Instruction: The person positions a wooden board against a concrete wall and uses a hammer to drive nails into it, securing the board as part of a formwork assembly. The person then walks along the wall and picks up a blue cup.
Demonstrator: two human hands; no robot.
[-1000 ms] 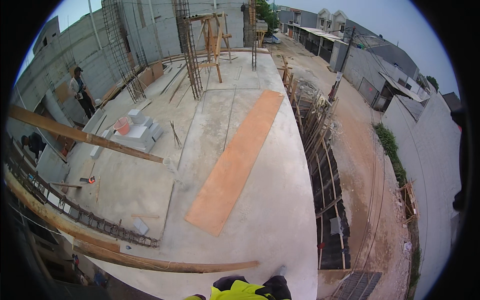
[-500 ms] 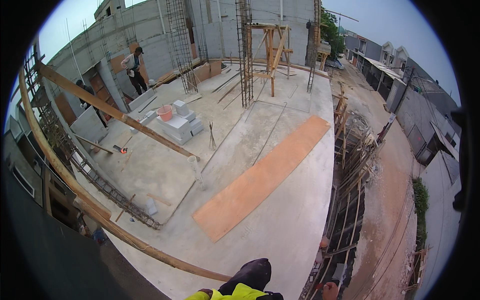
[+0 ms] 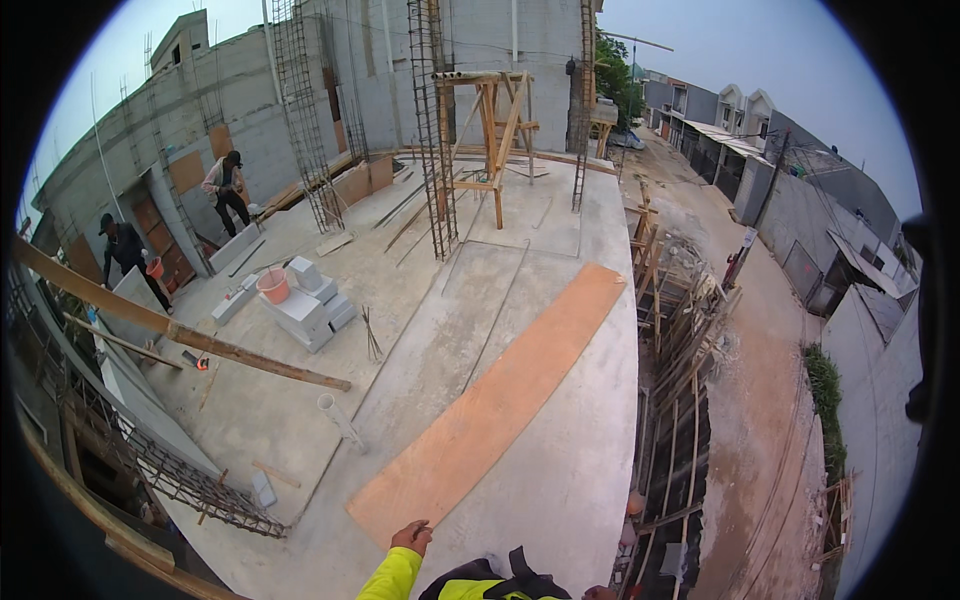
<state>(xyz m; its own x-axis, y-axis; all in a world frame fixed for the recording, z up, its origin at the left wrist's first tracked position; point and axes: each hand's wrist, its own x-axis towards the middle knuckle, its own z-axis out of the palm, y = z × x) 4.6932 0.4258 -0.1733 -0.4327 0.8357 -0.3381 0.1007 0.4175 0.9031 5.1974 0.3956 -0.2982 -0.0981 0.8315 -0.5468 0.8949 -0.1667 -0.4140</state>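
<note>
My left hand (image 3: 412, 537), in a bright yellow sleeve, reaches in from the lower edge. It overlaps the near end of a long orange-brown plywood board (image 3: 490, 400), and whether it touches the board cannot be made out. Its fingers look curled together; anything in them is too small to name. The board lies flat and slanting on the grey concrete slab (image 3: 560, 490). Only a sliver of my right hand (image 3: 600, 593) shows at the bottom edge, its fingers hidden.
A wooden beam (image 3: 180, 328) slants across the left, near an upright white pipe (image 3: 340, 420). Light grey blocks (image 3: 305, 325) carry a pink bucket (image 3: 273, 286). Two people stand at far left, one with a bucket (image 3: 155, 267). The slab's right edge (image 3: 632, 420) drops toward bamboo scaffolding.
My left hand has come forward to the board's near end. The view has shifted, putting the slab further left and lower. The person at far left shows more fully, with a bucket.
</note>
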